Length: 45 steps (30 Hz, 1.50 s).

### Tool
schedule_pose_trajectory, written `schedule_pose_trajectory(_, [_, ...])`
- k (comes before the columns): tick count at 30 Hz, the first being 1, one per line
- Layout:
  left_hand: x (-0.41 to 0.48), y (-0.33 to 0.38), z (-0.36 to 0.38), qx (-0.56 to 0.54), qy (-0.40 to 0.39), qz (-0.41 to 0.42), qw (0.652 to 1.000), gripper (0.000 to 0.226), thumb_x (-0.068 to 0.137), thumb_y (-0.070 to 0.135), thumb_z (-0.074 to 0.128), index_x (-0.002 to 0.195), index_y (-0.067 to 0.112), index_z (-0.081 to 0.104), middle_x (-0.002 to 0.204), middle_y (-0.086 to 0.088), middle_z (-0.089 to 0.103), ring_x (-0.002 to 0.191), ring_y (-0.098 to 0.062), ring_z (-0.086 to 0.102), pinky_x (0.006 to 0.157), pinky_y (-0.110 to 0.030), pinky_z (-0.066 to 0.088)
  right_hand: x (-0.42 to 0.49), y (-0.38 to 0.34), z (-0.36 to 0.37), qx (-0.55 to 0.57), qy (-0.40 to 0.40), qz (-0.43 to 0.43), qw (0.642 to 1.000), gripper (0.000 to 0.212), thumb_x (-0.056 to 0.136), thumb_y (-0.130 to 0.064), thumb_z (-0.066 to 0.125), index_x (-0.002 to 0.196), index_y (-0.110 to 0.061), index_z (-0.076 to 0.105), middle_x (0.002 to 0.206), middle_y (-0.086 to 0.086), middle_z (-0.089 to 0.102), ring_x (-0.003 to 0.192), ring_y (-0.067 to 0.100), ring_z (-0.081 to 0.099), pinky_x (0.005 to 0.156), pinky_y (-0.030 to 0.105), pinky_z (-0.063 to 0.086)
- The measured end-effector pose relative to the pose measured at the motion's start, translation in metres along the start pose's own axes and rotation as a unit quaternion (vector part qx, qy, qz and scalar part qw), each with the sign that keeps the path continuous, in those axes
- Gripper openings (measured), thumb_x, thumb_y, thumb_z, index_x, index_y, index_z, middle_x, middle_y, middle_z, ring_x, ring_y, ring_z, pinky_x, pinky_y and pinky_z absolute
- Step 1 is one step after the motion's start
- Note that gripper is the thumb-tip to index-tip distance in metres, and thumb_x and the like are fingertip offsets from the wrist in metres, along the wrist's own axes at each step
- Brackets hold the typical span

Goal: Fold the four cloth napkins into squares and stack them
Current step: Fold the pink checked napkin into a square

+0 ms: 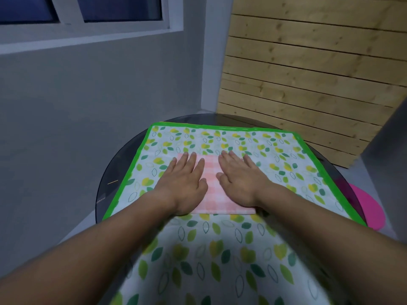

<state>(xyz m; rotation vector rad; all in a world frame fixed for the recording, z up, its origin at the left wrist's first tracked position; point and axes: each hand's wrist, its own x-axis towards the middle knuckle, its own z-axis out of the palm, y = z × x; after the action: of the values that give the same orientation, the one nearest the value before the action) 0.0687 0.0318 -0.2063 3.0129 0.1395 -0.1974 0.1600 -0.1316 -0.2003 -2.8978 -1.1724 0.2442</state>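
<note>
From the head camera, I can see a round glass table (pixel 108 172) pushed near a grey wall. A big leaf cloth (pixel 286 159) with a bright green edge lies over the table and hangs down toward the person.

In the middle of the leaf cloth is a pink checked napkin (pixel 211 190). It is folded up small and looks close to a square. The near edge looks thick, so there may be more than one layer, but I cannot tell how many.

The left hand (pixel 185 183) lies flat on the left side of the napkin. The right hand (pixel 240 181) lies flat on the right side. All the fingers are straight and a bit spread. They grip nothing and just press down on the napkin.

I think the person is smoothing it flat. I can only see one pink napkin, and no other napkins show anywhere. So I cannot say if this is the first one or a whole stack.

A pink round thing (pixel 372 208) peeks out past the table on the right.
</note>
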Motion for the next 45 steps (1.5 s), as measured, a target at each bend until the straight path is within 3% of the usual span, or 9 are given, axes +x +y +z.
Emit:
schedule_pose_trajectory(9, [-0.001, -0.002, -0.001, -0.025, -0.001, -0.001, 1.0, 0.063, 0.103, 0.044, 0.016, 0.159, 0.022, -0.005, 0.166, -0.003, -0.016, 0.151, -0.018, -0.02, 0.124, -0.04, -0.009, -0.018, 0.025, 0.0, -0.02, -0.016, 0.078, 0.997, 0.073, 0.099, -0.058, 0.005, 0.156, -0.016, -0.008, 0.165, -0.001, -0.012, 0.15, 0.019, -0.021, 0.121, 0.047, -0.012])
schedule_pose_trajectory(13, [-0.006, -0.004, -0.011, -0.172, 0.065, 0.003, 0.983, 0.06, 0.101, 0.04, 0.04, 0.155, 0.018, 0.024, 0.165, -0.008, 0.017, 0.153, -0.023, 0.009, 0.124, -0.043, 0.012, -0.026, 0.017, -0.011, 0.083, 0.071, 0.09, 0.99, 0.067, 0.101, -0.054, 0.02, 0.153, -0.012, 0.021, 0.162, 0.007, 0.022, 0.151, 0.028, 0.008, 0.121, 0.047, 0.011])
schedule_pose_trajectory(18, [-0.017, -0.007, -0.037, -0.272, 0.197, -0.15, 0.93, 0.051, 0.09, 0.027, 0.06, 0.139, 0.014, 0.047, 0.136, -0.01, 0.053, 0.125, -0.027, 0.049, 0.102, -0.037, 0.042, -0.042, 0.014, -0.043, 0.349, 0.162, 0.185, 0.904, 0.043, 0.095, -0.032, 0.052, 0.133, -0.013, 0.048, 0.103, 0.004, 0.067, 0.093, 0.022, 0.063, 0.085, 0.035, 0.049])
schedule_pose_trajectory(22, [-0.027, -0.009, -0.05, -0.315, 0.119, -0.25, 0.908, 0.023, 0.083, 0.029, 0.069, 0.098, 0.017, 0.056, 0.093, -0.002, 0.061, 0.081, -0.02, 0.056, 0.062, -0.029, 0.041, -0.05, 0.01, -0.049, 0.448, 0.096, 0.258, 0.851, 0.014, 0.087, -0.02, 0.061, 0.092, -0.006, 0.061, 0.082, 0.011, 0.059, 0.072, 0.027, 0.059, 0.075, 0.043, 0.057])
schedule_pose_trajectory(28, [-0.03, -0.01, -0.056, -0.399, 0.082, -0.252, 0.878, 0.04, 0.08, 0.018, 0.078, 0.062, 0.014, 0.043, 0.062, -0.003, 0.045, 0.056, -0.021, 0.041, 0.057, -0.026, 0.035, -0.052, 0.006, -0.054, 0.612, 0.008, 0.301, 0.731, 0.009, 0.09, -0.006, 0.062, 0.087, -0.005, 0.054, 0.078, 0.011, 0.048, 0.071, 0.028, 0.058, 0.072, 0.048, 0.061])
schedule_pose_trajectory(32, [-0.032, -0.012, -0.06, -0.418, 0.064, -0.258, 0.869, 0.04, 0.081, 0.018, 0.08, 0.06, 0.013, 0.046, 0.063, -0.004, 0.052, 0.056, -0.02, 0.046, 0.054, -0.026, 0.037, -0.046, 0.009, -0.05, 0.58, 0.013, 0.302, 0.756, 0.019, 0.087, -0.005, 0.068, 0.104, -0.001, 0.06, 0.093, 0.017, 0.066, 0.069, 0.024, 0.065, 0.054, 0.03, 0.056])
schedule_pose_trajectory(37, [-0.039, -0.014, -0.055, -0.483, 0.076, -0.253, 0.835, 0.018, 0.08, 0.017, 0.082, 0.082, 0.01, 0.065, 0.088, -0.008, 0.07, 0.071, -0.02, 0.061, 0.058, -0.024, 0.044, -0.046, 0.005, -0.039, 0.523, 0.067, 0.262, 0.809, 0.014, 0.086, -0.007, 0.068, 0.079, -0.011, 0.056, 0.086, 0.016, 0.063, 0.074, 0.028, 0.06, 0.064, 0.033, 0.05])
schedule_pose_trajectory(39, [-0.042, -0.011, -0.052, -0.515, 0.09, -0.243, 0.817, 0.014, 0.082, 0.014, 0.079, 0.089, 0.007, 0.07, 0.089, -0.007, 0.072, 0.07, -0.017, 0.062, 0.055, -0.021, 0.046, -0.05, 0.003, -0.038, 0.492, 0.096, 0.245, 0.83, 0.014, 0.086, -0.011, 0.068, 0.089, -0.015, 0.055, 0.094, 0.011, 0.064, 0.082, 0.027, 0.063, 0.061, 0.028, 0.046])
schedule_pose_trajectory(45, [-0.047, 0.008, -0.057, -0.606, 0.117, -0.193, 0.763, 0.011, 0.091, 0.005, 0.068, 0.099, 0.009, 0.074, 0.082, -0.005, 0.068, 0.064, -0.014, 0.059, 0.053, -0.018, 0.051, -0.083, 0.014, -0.052, 0.505, 0.187, 0.198, 0.819, 0.018, 0.089, -0.004, 0.061, 0.105, -0.013, 0.059, 0.076, 0.008, 0.059, 0.058, 0.021, 0.054, 0.052, 0.027, 0.043])
